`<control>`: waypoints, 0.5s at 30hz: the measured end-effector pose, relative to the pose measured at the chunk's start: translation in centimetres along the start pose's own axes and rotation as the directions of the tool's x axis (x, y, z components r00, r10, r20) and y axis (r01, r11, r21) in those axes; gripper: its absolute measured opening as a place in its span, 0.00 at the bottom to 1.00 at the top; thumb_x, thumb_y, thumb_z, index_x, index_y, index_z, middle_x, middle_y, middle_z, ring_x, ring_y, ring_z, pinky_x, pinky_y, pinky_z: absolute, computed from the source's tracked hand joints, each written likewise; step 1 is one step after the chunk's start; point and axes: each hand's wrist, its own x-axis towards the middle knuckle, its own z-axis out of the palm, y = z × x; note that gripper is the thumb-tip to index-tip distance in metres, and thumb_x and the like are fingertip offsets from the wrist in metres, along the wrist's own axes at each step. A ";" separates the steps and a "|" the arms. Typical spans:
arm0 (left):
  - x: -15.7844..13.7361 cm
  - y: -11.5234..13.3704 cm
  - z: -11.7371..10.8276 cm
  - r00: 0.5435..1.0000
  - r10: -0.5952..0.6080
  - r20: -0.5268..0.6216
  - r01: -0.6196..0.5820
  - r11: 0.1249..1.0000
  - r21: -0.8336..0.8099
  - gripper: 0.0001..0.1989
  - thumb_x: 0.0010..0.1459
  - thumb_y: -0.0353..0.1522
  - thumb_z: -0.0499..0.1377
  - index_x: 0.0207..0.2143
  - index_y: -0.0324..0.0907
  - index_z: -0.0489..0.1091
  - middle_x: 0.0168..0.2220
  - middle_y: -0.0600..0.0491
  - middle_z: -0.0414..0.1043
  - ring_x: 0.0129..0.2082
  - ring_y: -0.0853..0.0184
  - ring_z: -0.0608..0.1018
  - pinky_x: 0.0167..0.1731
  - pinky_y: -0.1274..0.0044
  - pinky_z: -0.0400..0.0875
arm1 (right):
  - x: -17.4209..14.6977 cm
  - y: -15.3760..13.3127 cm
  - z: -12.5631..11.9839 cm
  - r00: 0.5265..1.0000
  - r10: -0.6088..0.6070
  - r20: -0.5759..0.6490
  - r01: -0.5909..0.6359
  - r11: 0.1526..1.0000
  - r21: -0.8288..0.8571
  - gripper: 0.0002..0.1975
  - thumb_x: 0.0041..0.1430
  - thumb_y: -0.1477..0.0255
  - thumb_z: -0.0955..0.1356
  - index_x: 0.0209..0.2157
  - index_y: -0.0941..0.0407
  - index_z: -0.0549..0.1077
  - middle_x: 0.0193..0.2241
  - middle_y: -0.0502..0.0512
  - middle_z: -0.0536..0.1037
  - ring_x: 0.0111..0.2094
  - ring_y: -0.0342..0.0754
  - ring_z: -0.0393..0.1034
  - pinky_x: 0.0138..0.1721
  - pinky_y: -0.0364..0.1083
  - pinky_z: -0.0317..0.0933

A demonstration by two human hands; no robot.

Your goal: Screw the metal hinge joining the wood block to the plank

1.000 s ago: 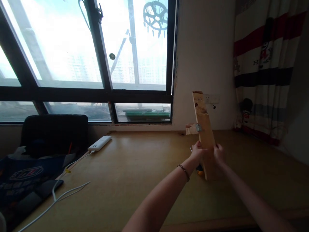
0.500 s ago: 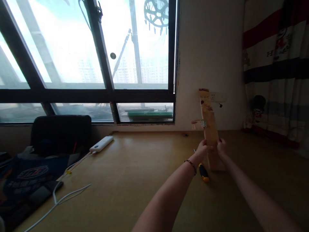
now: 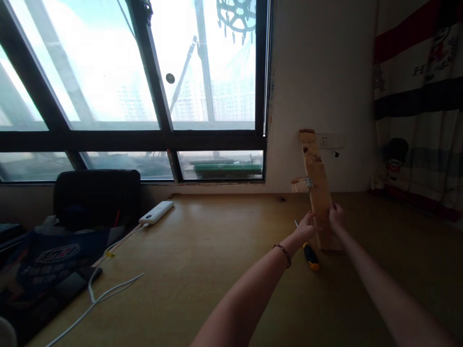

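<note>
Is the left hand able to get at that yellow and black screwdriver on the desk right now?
Probably yes: the left hand rests on the wooden plank, and the screwdriver lies on the desk just below it, with nothing between.

A wooden board (image 3: 317, 188) stands upright on the desk (image 3: 202, 270) at about one o'clock, with the left hand (image 3: 306, 228) on its left edge and the right hand (image 3: 336, 215) on its right. A screwdriver (image 3: 309, 253) lies on the desk just left of the board's foot. Off at ten o'clock a power bank (image 3: 156, 212) lies near the window (image 3: 144, 96), with a chair (image 3: 97, 195) to its left.
</note>
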 end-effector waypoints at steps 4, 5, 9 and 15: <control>-4.0 0.2 -4.3 0.986 0.123 0.117 -0.143 0.973 0.184 0.29 0.38 0.23 0.61 0.48 0.42 0.67 0.58 0.47 0.55 0.59 0.58 0.55 0.59 0.67 0.45 | -0.6 -0.1 -0.4 0.999 -0.019 0.043 0.023 0.995 -0.101 0.19 0.53 0.62 0.56 0.34 0.61 0.70 0.29 0.61 0.72 0.31 0.53 0.65 0.33 0.49 0.55; -5.1 0.3 -5.7 0.980 0.145 0.138 -0.173 0.959 0.224 0.29 0.40 0.23 0.61 0.49 0.42 0.66 0.58 0.47 0.55 0.59 0.59 0.55 0.59 0.67 0.45 | -0.9 -0.4 -0.6 0.998 -0.024 0.057 0.032 0.990 -0.137 0.20 0.53 0.61 0.56 0.34 0.61 0.70 0.29 0.62 0.72 0.31 0.54 0.65 0.33 0.50 0.55; -9.9 0.8 -11.6 0.957 0.223 0.184 -0.276 0.894 0.353 0.27 0.46 0.27 0.59 0.52 0.43 0.63 0.58 0.48 0.55 0.59 0.60 0.55 0.59 0.66 0.45 | -3.0 -2.8 -1.4 0.978 -0.186 -0.092 0.158 0.956 -0.246 0.24 0.55 0.59 0.56 0.43 0.64 0.66 0.40 0.70 0.70 0.42 0.59 0.63 0.40 0.54 0.54; -15.2 1.3 -18.3 0.965 0.259 0.041 -0.255 0.889 0.380 0.22 0.51 0.34 0.57 0.50 0.44 0.65 0.56 0.48 0.60 0.58 0.61 0.59 0.58 0.66 0.47 | -14.4 -10.9 1.8 0.952 -0.225 -0.207 0.261 0.952 0.163 0.24 0.58 0.57 0.54 0.43 0.60 0.65 0.41 0.64 0.70 0.42 0.54 0.64 0.42 0.52 0.56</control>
